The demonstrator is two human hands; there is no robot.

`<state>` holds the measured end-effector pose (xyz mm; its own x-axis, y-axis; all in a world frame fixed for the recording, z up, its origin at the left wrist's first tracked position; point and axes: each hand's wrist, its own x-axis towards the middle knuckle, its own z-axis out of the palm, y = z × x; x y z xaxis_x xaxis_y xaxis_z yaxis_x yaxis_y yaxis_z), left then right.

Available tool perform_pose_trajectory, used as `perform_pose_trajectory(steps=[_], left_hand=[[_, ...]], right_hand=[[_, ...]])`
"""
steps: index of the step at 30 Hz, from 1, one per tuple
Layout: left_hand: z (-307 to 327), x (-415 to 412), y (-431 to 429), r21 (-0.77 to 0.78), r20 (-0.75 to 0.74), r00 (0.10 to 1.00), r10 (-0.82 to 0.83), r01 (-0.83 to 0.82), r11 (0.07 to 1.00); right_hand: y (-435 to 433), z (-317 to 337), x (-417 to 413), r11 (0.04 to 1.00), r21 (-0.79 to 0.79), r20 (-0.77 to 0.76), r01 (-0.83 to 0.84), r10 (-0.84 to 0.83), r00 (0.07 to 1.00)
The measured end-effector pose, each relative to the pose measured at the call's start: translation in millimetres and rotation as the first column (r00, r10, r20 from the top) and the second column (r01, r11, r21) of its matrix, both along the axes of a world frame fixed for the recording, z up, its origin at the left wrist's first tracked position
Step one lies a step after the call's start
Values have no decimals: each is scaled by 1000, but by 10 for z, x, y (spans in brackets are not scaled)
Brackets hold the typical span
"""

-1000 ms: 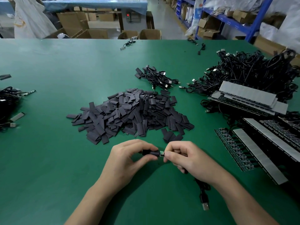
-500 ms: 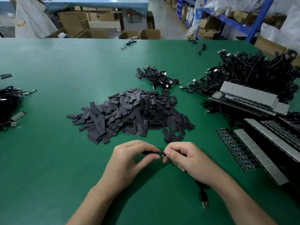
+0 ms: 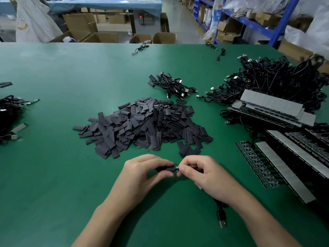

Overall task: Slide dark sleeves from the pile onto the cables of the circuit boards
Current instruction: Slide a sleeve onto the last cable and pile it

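Observation:
A big pile of flat dark sleeves [image 3: 142, 125] lies in the middle of the green table [image 3: 53, 175]. Just in front of it, my left hand [image 3: 142, 173] pinches one dark sleeve [image 3: 166, 169] between thumb and fingers. My right hand [image 3: 201, 173] pinches the small board end of a black cable right against the sleeve's mouth. The cable [image 3: 219, 209] trails under my right wrist and ends in a USB plug [image 3: 223, 223] on the table. How far the board sits inside the sleeve is hidden by my fingers.
Strips of circuit boards [image 3: 277, 164] with grey backing lie at the right, a stack of them [image 3: 270, 107] behind, and a tangle of black cables [image 3: 277, 81] beyond. A small bundle of cables [image 3: 170, 86] lies behind the pile. More cables [image 3: 8, 114] sit at the left edge.
My hands stay in the same spot, fingertips pressed closer together. The sleeve in my left hand shows a little more again than half a second ago.

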<state>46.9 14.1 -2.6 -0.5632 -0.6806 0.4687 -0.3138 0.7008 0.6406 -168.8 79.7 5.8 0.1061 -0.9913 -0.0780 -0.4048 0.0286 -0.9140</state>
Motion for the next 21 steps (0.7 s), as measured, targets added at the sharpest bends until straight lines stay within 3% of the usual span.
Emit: perform_pose_trajectory(steps=[12, 21], left_hand=[[-43, -5, -19, -129, 8, 1000, 5, -4, 992], [-10, -15, 2, -300, 36, 999, 0, 11, 954]], right_hand=[[7, 8, 33, 999, -10, -21, 53, -54, 998], [-8, -16, 28, 999, 38, 82, 39, -42, 996]])
